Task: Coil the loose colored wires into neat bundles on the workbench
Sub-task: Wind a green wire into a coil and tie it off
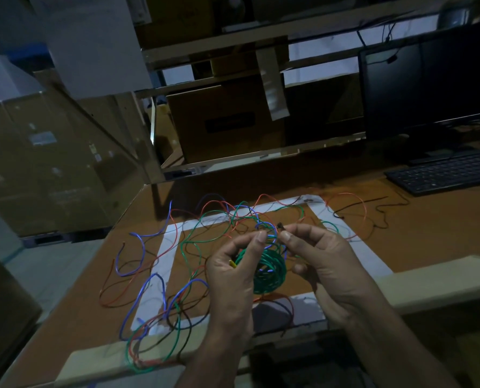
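Note:
A green coil of wire [269, 271] hangs between my hands above the workbench [418, 228]. My left hand [233, 271] grips the coil, fingers curled round its left side, thumb up near the top. My right hand [317, 253] pinches a small dark wire end [279, 226] between thumb and forefinger just above the coil. Loose blue wire [138, 247], red wire [264, 198], green wire [202, 228] and black wire [359, 208] lie tangled over the bench around a white taped rectangle [171, 242].
A black keyboard [446, 175] and a dark monitor [429, 88] stand at the back right. Cardboard boxes [225, 121] fill the shelves behind the bench, and a large box [51, 163] stands at the left. Some wires hang over the bench's near edge [99, 359].

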Demonstrator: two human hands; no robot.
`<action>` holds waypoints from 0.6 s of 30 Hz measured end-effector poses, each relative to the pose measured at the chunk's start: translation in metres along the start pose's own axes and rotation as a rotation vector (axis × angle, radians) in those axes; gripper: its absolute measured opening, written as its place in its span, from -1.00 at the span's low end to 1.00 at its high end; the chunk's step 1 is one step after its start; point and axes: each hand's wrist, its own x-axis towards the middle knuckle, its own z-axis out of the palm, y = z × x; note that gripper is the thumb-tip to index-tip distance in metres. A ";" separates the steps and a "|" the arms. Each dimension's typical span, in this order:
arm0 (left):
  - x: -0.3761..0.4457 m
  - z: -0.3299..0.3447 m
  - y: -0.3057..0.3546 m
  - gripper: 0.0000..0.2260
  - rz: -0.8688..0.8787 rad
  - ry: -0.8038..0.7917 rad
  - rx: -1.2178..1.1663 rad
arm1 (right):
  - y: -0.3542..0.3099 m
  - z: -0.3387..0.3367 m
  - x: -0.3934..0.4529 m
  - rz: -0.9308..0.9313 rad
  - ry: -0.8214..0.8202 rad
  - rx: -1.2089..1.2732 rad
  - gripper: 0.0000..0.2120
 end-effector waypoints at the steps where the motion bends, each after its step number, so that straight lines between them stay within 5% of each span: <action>1: 0.000 0.000 0.000 -0.88 -0.001 0.003 -0.006 | 0.001 0.000 -0.001 0.006 -0.005 0.007 -0.76; 18: -0.002 -0.002 0.000 -0.92 0.005 0.008 -0.052 | 0.008 0.004 -0.003 -0.075 -0.031 -0.047 -0.87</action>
